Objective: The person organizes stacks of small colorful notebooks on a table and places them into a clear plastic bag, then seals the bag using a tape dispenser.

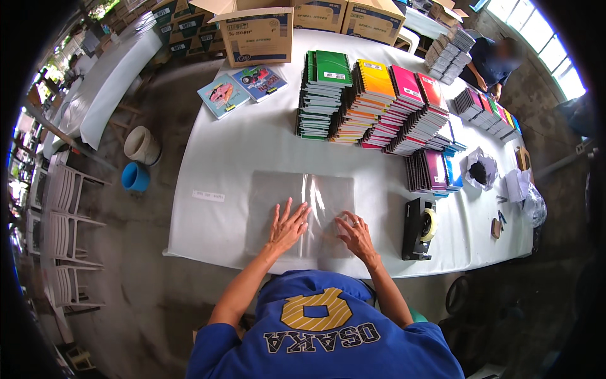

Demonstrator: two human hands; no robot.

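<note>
A clear plastic book cover (271,189) lies spread flat on the white-covered table in front of me, with a shiny crease running down its middle. My left hand (289,228) rests on it with the fingers spread, just left of the crease. To the right of the crease, my right hand (357,239) touches the plastic with bent, slightly parted fingers and a ring on one of them. Neither hand grips anything. A black tape dispenser (414,230) with a roll of clear tape stands to the right of my right hand.
Tall stacks of spiral notebooks, green (322,95), yellow (372,85) and pink (404,88), stand beyond my hands. Two picture-covered books (224,96) lie far left near an open cardboard box (257,41). A person (495,60) is at the far right. Scissors-like blue tool (502,216) lies right.
</note>
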